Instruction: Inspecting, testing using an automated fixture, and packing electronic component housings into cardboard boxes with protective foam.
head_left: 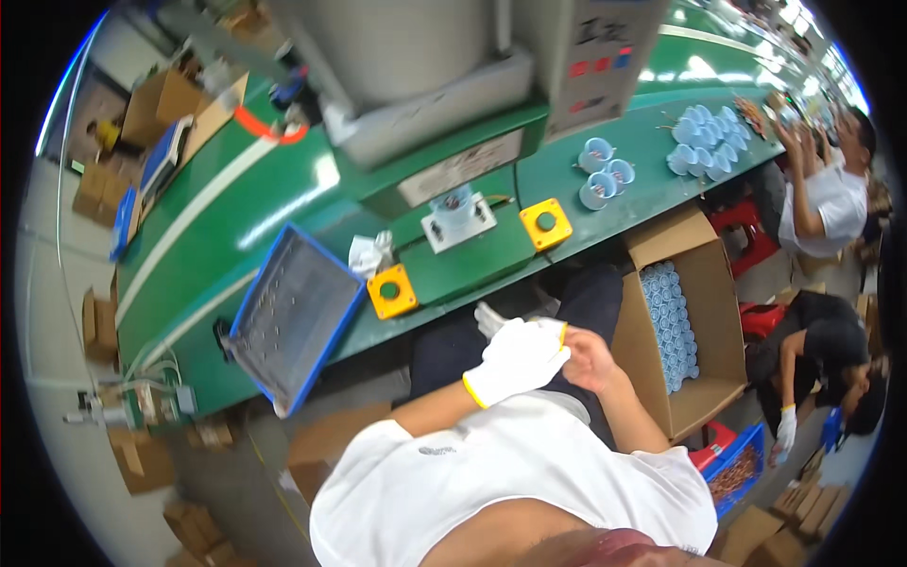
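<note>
My left hand (520, 364) wears a white knitted glove with a yellow cuff and is closed on a second white glove (490, 319), whose limp fingers stick out beyond it. My bare right hand (590, 361) meets that glove at its yellow-edged opening, fingers curled and partly hidden. Both hands are close together over my lap, in front of the bench. Beyond them a green bench press has a light blue cup (454, 210) seated in its metal holder (460, 227). Yellow-framed push buttons (390, 292) (546, 223) flank the press base.
A blue-rimmed grey tray (298, 317) lies left on the green bench (217, 269), beside a crumpled white cloth or bag (370, 253). Light blue cups (597, 191) stand to the right. A cardboard box (704, 387) holds many blue cups. Co-workers (827, 203) sit at the right.
</note>
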Demonstrator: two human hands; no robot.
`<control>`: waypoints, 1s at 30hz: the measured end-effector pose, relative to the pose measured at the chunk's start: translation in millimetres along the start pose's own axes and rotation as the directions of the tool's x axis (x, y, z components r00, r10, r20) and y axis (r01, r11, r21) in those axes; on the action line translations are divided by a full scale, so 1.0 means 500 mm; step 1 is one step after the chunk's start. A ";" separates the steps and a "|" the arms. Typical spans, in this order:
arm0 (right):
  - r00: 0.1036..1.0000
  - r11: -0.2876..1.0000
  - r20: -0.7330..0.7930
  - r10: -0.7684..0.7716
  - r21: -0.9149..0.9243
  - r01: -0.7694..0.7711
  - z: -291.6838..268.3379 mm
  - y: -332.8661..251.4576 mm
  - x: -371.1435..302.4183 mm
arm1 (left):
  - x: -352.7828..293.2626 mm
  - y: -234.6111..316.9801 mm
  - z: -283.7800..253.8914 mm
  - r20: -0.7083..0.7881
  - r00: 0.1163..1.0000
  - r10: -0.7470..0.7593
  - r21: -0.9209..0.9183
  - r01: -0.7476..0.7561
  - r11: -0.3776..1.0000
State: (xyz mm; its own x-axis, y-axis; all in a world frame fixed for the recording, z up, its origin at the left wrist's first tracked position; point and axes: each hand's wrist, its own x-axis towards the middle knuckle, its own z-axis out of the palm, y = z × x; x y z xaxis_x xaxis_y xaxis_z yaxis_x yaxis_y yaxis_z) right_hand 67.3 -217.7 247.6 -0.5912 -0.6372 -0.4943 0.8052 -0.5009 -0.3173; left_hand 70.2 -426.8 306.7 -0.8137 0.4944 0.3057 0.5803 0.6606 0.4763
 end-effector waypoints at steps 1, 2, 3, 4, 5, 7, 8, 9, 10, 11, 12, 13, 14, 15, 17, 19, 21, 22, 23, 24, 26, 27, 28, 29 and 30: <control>0.998 0.993 -0.032 -0.053 0.104 0.056 -0.011 -0.001 -0.003 | -0.008 -0.006 0.022 0.172 0.984 -0.040 0.055 0.031 0.998; 0.994 0.980 -0.034 -0.106 0.164 0.110 -0.015 -0.008 -0.010 | -0.019 -0.020 0.044 0.263 0.965 -0.002 0.044 -0.010 0.999; 0.985 0.959 -0.045 -0.164 0.225 0.170 -0.019 -0.012 -0.022 | -0.028 -0.029 0.056 0.353 0.934 0.045 0.023 -0.057 0.998; 0.957 0.927 0.127 -0.263 0.308 0.214 -0.053 -0.001 -0.019 | -0.019 -0.027 0.048 0.356 0.934 0.017 0.015 -0.024 1.000; 0.962 0.929 0.122 -0.246 0.312 0.198 -0.069 0.022 -0.008 | -0.001 -0.022 0.029 0.356 0.934 0.012 0.030 -0.024 0.999; 0.908 0.870 0.061 -0.414 0.317 0.376 -0.082 0.064 0.014 | -0.004 -0.040 0.054 0.301 0.950 0.080 -0.011 -0.080 0.997; 0.869 0.876 -0.355 -0.345 0.211 0.434 0.031 0.071 0.002 | 0.004 -0.028 0.054 0.223 0.971 0.087 -0.038 -0.080 0.996; 0.921 0.893 -0.206 -0.329 0.250 0.375 -0.015 0.100 0.010 | 0.010 -0.012 0.053 0.144 0.985 0.097 -0.067 -0.088 0.994; 0.839 0.760 -0.128 -0.529 -0.512 0.401 -0.045 0.128 0.029 | 0.011 0.000 0.062 0.088 0.985 0.150 -0.076 -0.143 0.987; 0.785 0.165 0.059 -0.617 -0.965 0.202 -0.058 0.148 0.044 | 0.009 0.010 0.079 0.033 0.978 0.208 -0.086 -0.204 0.975; 0.763 0.158 0.050 -0.644 -0.968 0.196 -0.051 0.149 0.046 | 0.005 0.015 0.099 -0.023 0.964 0.263 -0.159 -0.264 0.951; 0.814 0.350 -0.058 -0.579 -0.919 0.184 -0.042 0.144 0.049 | -0.001 0.026 0.109 -0.034 0.957 0.288 -0.101 -0.290 0.952; 0.857 0.529 -0.140 -0.496 -0.832 0.170 -0.032 0.139 0.051 | -0.013 0.013 0.113 0.048 0.933 0.358 -0.191 -0.343 0.920; 0.875 0.685 -0.213 -0.436 -0.709 0.168 -0.031 0.121 0.038 | -0.020 0.013 0.120 0.091 0.937 0.338 -0.131 -0.325 0.937; 0.939 0.910 -0.236 -0.250 -0.390 0.144 -0.039 0.072 0.014 | -0.038 0.001 0.124 0.216 0.947 0.239 -0.116 -0.218 0.969; 0.877 0.874 -0.046 -0.478 -0.125 0.470 0.042 -0.005 -0.036 | -0.010 -0.007 0.114 0.263 0.945 0.194 -0.125 -0.166 0.978; 0.830 0.831 -0.182 -0.527 0.095 0.549 -0.006 0.033 -0.009 | -0.011 -0.001 0.105 0.240 0.936 0.258 -0.144 -0.229 0.963; 0.781 0.811 -0.302 -0.547 0.041 0.584 -0.050 0.049 0.022 | -0.011 0.007 0.108 0.195 0.939 0.282 -0.150 -0.255 0.955; 0.723 0.799 -0.419 -0.549 -0.010 0.601 -0.116 0.088 0.063 | 0.001 0.025 0.115 0.051 0.926 0.374 -0.179 -0.360 0.916; 0.647 0.720 -0.350 -0.677 -0.498 0.484 -0.136 0.086 0.082 | 0.013 0.028 0.124 0.002 0.892 0.451 -0.237 -0.438 0.867; 0.650 0.559 -0.284 -0.705 -0.786 0.264 -0.138 0.076 0.080 | -0.009 0.047 0.166 0.083 0.824 0.560 -0.236 -0.530 0.815; 0.678 0.640 -0.278 -0.681 -0.676 0.366 -0.141 0.072 0.085 | -0.008 0.043 0.192 0.222 0.763 0.608 -0.199 -0.575 0.794; 0.709 0.709 -0.263 -0.654 -0.540 0.453 -0.146 0.066 0.095 | -0.018 0.035 0.206 0.031 0.801 0.598 -0.215 -0.579 0.786; 0.709 0.742 -0.308 -0.634 -0.498 0.448 -0.155 0.073 0.090 | -0.023 0.038 0.211 0.035 0.824 0.566 -0.205 -0.548 0.811; 0.710 0.768 -0.342 -0.616 -0.461 0.445 -0.164 0.074 0.099 | -0.023 0.037 0.217 0.043 0.799 0.600 -0.212 -0.579 0.787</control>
State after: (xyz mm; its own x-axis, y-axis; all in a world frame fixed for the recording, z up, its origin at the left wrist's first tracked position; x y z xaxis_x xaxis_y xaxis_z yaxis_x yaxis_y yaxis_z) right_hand 71.7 -219.9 145.0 -0.9001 0.0563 -0.4321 0.3766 -0.3981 -0.8364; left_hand 94.0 -358.8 222.5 -0.3007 0.8155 0.4945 0.9210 0.1137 0.3726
